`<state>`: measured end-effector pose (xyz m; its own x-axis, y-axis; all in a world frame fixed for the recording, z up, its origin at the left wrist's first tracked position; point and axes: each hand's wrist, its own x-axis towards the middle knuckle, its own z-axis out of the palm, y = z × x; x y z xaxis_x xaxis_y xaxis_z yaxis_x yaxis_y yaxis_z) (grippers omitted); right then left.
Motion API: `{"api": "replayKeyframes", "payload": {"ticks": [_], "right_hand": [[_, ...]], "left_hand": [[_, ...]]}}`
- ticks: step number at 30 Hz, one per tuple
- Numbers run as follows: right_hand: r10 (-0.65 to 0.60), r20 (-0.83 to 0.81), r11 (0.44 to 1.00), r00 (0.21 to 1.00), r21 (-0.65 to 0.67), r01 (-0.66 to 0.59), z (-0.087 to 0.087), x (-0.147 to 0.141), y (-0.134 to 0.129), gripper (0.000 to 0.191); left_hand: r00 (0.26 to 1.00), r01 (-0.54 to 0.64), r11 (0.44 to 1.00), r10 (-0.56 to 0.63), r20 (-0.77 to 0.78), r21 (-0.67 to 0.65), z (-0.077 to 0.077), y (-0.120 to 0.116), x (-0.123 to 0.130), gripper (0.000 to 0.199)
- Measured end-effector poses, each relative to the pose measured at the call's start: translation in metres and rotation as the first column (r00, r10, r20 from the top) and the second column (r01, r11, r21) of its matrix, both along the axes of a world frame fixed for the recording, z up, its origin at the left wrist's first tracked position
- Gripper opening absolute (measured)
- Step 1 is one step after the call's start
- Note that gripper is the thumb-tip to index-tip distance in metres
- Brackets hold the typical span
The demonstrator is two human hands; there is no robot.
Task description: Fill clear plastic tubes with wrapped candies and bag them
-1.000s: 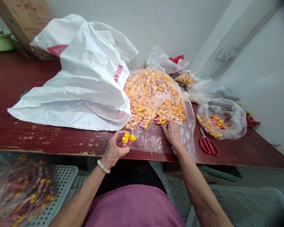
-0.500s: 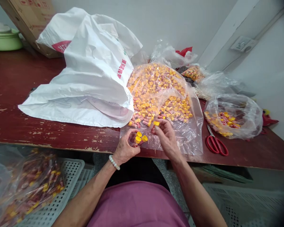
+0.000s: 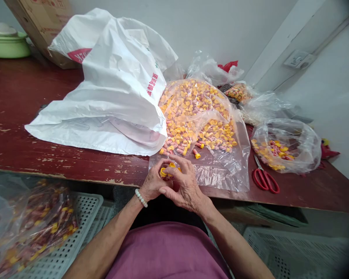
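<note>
Bunched in the left hand [image 3: 154,183], tubes [image 3: 163,171] sit over the desk's [image 3: 61,161] near edge, the fingers curled close around them. Half a second ago the right hand [image 3: 189,190] held one tube apart; now it has met the left, half-curled over the bunch, which is probably gaining one. Whether it grips anything, I can't tell. Beyond, the heap [image 3: 218,133] fills a clear bag [image 3: 221,174]; scissors [image 3: 263,174] lie right of it.
</note>
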<state>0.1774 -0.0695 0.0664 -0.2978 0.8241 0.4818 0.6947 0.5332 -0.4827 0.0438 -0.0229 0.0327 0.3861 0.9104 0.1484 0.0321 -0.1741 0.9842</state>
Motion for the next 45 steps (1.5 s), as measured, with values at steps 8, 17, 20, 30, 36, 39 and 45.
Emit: {"api": "replayKeyframes", "payload": {"ticks": [8, 17, 20, 30, 36, 39, 45], "right_hand": [[-0.465, -0.122, 0.877, 0.877, 0.070, 0.475, -0.035, 0.067, 0.052, 0.022], [-0.364, -0.284, 0.931, 0.887, -0.140, 0.337, -0.027, 0.073, 0.040, 0.024], [-0.112, -0.241, 0.982, 0.964, -0.174, 0.070, 0.006, 0.042, 0.018, 0.021], [0.037, -0.123, 0.998, 0.992, -0.042, -0.043, 0.021, 0.021, 0.012, 0.026], [0.083, 0.040, 0.986, 0.996, -0.149, -0.076, 0.012, 0.017, 0.010, 0.023], [0.132, -0.012, 0.968, 0.991, -0.213, -0.132, 0.009, 0.017, 0.011, 0.026], [0.106, 0.034, 0.994, 0.994, -0.002, -0.106, 0.005, 0.005, 0.009, 0.083]], "left_hand": [[0.993, -0.100, 0.994, 0.102, -0.051, 0.047, 0.003, 0.003, -0.012, 0.045], [0.986, -0.019, 0.988, 0.044, -0.163, 0.151, -0.005, -0.002, -0.008, 0.049], [0.980, 0.020, 0.982, 0.018, -0.199, 0.188, -0.002, -0.004, -0.005, 0.054], [0.982, 0.046, 0.961, 0.006, -0.187, 0.274, 0.000, -0.008, -0.003, 0.049], [0.988, 0.045, 0.983, -0.016, -0.156, 0.179, -0.002, -0.009, -0.005, 0.051], [0.997, 0.026, 0.996, -0.019, -0.080, 0.085, -0.001, -0.008, -0.006, 0.046], [0.960, 0.135, 0.948, -0.053, 0.275, -0.289, 0.009, -0.009, -0.015, 0.041]]}}
